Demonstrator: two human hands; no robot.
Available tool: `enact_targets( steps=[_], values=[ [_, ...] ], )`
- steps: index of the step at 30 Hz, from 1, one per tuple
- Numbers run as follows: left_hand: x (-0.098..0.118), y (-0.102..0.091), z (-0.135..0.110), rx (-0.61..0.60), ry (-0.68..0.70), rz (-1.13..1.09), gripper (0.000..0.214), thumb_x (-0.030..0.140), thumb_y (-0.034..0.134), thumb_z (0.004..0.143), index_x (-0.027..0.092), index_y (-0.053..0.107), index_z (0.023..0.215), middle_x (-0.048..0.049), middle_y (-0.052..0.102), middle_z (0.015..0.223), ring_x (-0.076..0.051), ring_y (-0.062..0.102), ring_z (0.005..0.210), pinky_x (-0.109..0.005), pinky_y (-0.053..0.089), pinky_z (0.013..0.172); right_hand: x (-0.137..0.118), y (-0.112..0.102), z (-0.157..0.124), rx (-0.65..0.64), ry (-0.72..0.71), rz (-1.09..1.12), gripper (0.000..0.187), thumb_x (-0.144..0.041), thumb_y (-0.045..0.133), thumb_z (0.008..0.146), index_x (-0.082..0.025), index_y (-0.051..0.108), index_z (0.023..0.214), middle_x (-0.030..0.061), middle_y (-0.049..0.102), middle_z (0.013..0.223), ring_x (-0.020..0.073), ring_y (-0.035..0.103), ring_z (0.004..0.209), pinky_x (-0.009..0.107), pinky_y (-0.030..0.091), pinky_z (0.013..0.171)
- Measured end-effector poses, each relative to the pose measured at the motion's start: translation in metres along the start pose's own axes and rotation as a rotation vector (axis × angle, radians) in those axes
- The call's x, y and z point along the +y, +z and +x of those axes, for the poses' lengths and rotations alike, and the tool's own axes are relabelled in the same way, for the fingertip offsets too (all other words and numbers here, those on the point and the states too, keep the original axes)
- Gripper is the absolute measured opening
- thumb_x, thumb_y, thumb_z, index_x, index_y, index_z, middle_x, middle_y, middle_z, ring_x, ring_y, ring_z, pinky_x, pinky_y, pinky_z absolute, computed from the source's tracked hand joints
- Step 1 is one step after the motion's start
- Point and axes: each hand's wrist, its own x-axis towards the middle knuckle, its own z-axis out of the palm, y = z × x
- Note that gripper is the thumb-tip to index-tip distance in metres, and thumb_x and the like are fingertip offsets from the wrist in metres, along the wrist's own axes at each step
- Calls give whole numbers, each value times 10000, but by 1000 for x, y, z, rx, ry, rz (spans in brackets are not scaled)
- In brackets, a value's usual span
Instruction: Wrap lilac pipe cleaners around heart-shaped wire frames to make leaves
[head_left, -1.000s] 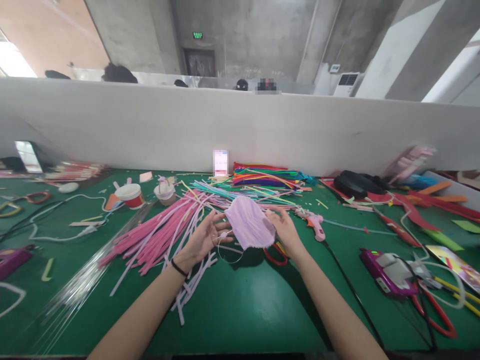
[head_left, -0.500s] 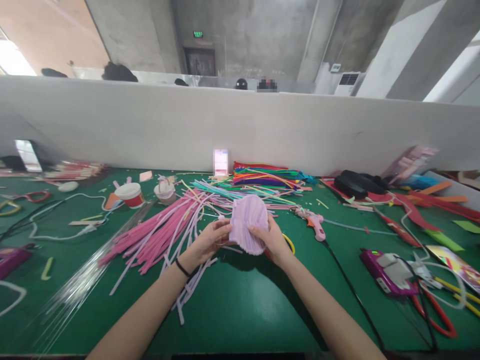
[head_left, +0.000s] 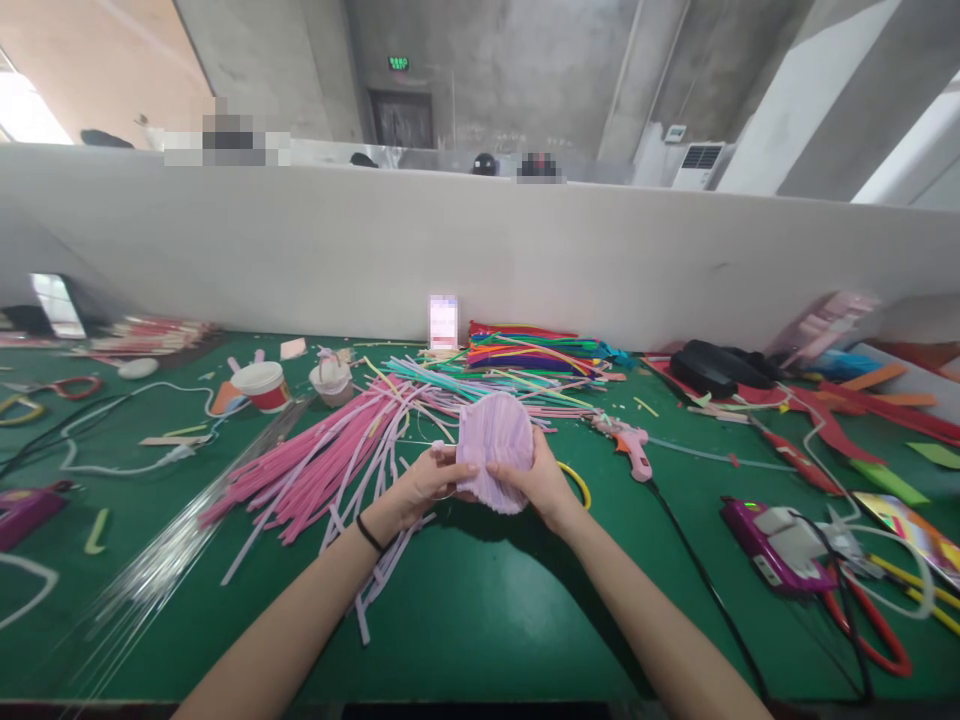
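Hands (head_left: 546, 487) drawn together on lilac piece (head_left: 496, 430), green tabletop (head_left: 510, 620), concrete wall (head_left: 525, 70)

The pleated piece (head_left: 495, 430) is streaked lilac, the stems (head_left: 319, 460) pink, the table (head_left: 495, 620) green.
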Motion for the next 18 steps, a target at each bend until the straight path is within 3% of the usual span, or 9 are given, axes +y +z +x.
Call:
enact_targets(
  steps=[18],
  values=[
    [7,3,-5,-1,-5,-65,388,257,764,689,122,688,1045,-128,709,998,-220,674,845,-300,541,749,-2,-3,-1,-43,39,58,737,-321,821,553,-248,431,1174,64,620,1140,247,597,1034,424,468,910]
  ],
)
